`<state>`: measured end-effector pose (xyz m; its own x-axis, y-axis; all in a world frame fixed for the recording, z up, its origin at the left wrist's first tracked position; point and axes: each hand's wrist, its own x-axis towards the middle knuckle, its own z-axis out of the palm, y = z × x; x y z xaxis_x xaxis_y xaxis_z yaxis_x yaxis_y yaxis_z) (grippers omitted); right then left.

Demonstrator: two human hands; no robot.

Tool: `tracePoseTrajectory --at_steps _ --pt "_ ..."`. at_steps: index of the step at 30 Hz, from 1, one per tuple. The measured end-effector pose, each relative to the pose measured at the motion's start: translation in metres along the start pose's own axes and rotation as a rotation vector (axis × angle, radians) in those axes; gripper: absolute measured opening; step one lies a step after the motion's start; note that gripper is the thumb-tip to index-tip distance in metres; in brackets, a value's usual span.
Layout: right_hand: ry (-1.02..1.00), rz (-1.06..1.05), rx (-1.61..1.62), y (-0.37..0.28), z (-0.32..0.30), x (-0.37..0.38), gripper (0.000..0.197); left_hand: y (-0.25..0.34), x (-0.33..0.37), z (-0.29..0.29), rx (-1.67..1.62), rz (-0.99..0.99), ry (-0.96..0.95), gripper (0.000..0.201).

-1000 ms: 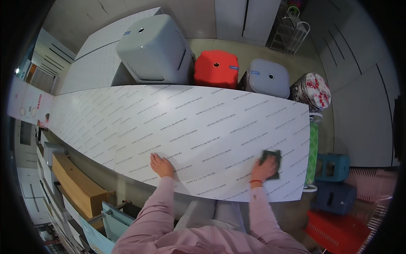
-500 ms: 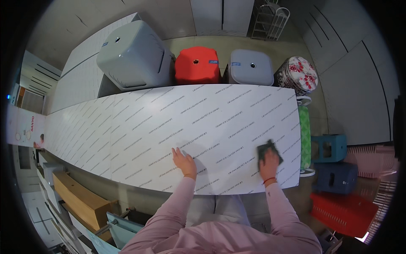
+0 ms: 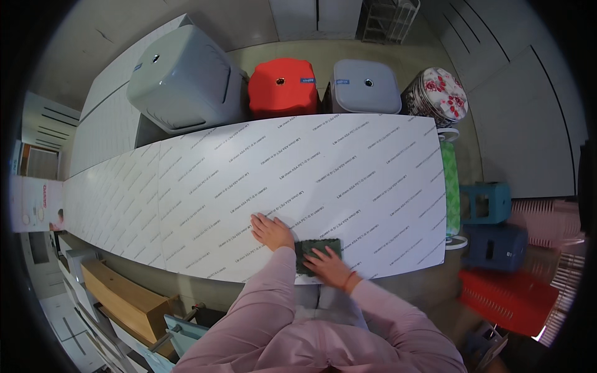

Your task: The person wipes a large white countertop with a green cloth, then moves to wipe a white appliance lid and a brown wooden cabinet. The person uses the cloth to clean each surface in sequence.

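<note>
A dark green cloth [image 3: 305, 252] lies on the white printed tabletop [image 3: 348, 180], close to its near edge. Over it my right hand [image 3: 329, 264] is spread flat, pressing the cloth down with the fingers stretched out. Just left of the cloth, my left hand [image 3: 272, 231] rests palm down on the tabletop, fingers extended, holding nothing. The cloth's left edge is near my left wrist and sleeve.
Beyond the far edge stand a tall grey-green stool [image 3: 180, 81], a red stool [image 3: 283, 90], a grey stool [image 3: 365, 87] and a flowered round stool [image 3: 438, 96]. Stools and a red basket [image 3: 507, 301] are at right; a wooden drawer unit [image 3: 124, 292] is at lower left.
My right hand has swept the cloth leftward and nearer, from the right end of the table to beside my left hand. My left hand stays on the tabletop. The view has shifted slightly.
</note>
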<state>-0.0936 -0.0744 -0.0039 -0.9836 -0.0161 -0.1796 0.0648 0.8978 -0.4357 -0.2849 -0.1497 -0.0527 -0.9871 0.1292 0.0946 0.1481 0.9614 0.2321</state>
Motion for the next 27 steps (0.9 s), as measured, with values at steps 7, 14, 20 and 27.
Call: tracePoseTrajectory --at_steps 7,14,20,27 --pt "0.746 1.333 -0.287 0.251 -0.041 -0.097 0.064 0.011 -0.006 -0.006 0.002 -0.01 -0.085 0.06" --pt "0.51 1.356 -0.198 0.189 -0.064 0.085 0.06 -0.002 0.004 -0.004 0.039 -0.04 -0.08 0.06" --pt "0.265 0.368 0.162 0.037 -0.041 0.14 0.055 0.001 0.003 -0.002 0.047 -0.021 -0.063 0.059" --pt "0.044 0.429 0.072 0.072 -0.032 -0.021 0.069 0.005 -0.002 -0.005 0.053 -0.031 -0.093 0.06"
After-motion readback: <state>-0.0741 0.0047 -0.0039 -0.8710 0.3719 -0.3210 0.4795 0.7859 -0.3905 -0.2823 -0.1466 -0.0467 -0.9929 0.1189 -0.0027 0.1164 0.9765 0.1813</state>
